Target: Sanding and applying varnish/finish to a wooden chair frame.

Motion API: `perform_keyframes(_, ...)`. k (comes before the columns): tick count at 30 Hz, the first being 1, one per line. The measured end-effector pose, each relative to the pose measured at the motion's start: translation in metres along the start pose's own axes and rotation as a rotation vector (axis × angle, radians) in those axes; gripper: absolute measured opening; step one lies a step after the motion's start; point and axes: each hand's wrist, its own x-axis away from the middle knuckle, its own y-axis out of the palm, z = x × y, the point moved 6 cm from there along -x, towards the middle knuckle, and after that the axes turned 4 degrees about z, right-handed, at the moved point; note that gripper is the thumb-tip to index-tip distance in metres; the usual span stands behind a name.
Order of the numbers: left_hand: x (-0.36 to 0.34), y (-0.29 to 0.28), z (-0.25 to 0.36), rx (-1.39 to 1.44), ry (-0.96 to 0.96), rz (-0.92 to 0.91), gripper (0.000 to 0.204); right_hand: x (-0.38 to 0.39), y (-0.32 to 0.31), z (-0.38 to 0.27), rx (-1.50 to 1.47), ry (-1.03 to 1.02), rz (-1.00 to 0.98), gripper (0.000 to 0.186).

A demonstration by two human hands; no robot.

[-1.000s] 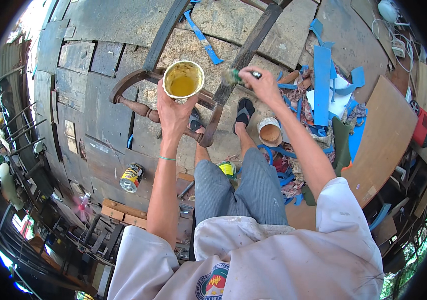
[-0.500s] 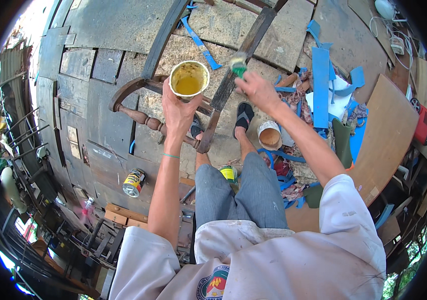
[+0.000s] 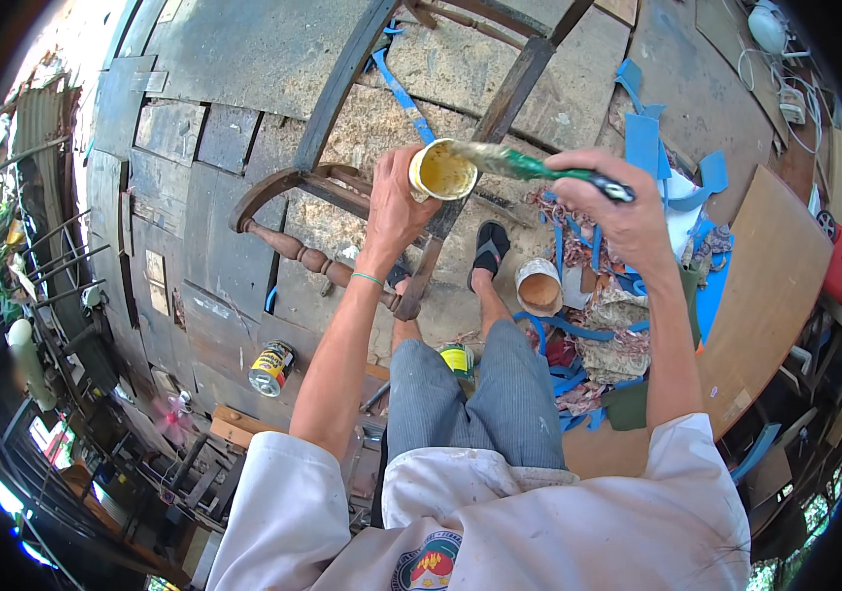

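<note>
My left hand (image 3: 394, 209) is wrapped round a small cup (image 3: 443, 171) that holds a yellowish liquid, its mouth tipped toward the right. In my right hand (image 3: 630, 209) is a paintbrush (image 3: 531, 166) with a green handle and dark end, lying nearly level. Its pale bristles touch or overlap the cup's rim. Beneath both hands a dark wooden chair frame (image 3: 340, 101) lies over the floor, with a turned spindle (image 3: 312, 259) at its near left. Part of one rail is hidden behind the cup and left hand.
A yellow-labelled can (image 3: 271, 368) rests on the boards at left. Near my feet are an open tub (image 3: 539, 287) and a green-yellow can (image 3: 456, 361). Blue strips and scraps (image 3: 643, 148) pile up at right, beside a brown panel (image 3: 771, 286) and a red device (image 3: 840, 258).
The paintbrush has moved from over the chair rail to the cup's rim. The cup has shifted right and tilted, and my right hand has swung to the right and slightly nearer.
</note>
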Motion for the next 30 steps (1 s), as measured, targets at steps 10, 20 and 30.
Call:
perform_keyframes(10, -0.021, 0.026, 0.026, 0.021, 0.041, -0.053, 0.061, -0.025, 0.036, 0.045, 0.047, 0.122, -0.079, 0.027)
perform_keyframes(20, -0.043, 0.040, -0.005, -0.006, -0.058, 0.058, 0.060, -0.017, -0.026, 0.123, -0.640, 0.459, 0.319, 0.034)
perform_keyframes(30, -0.041, 0.054, -0.022, -0.049, -0.137, 0.066, 0.060, -0.069, -0.048, 0.176, -0.530, 0.364, 0.474, 0.035)
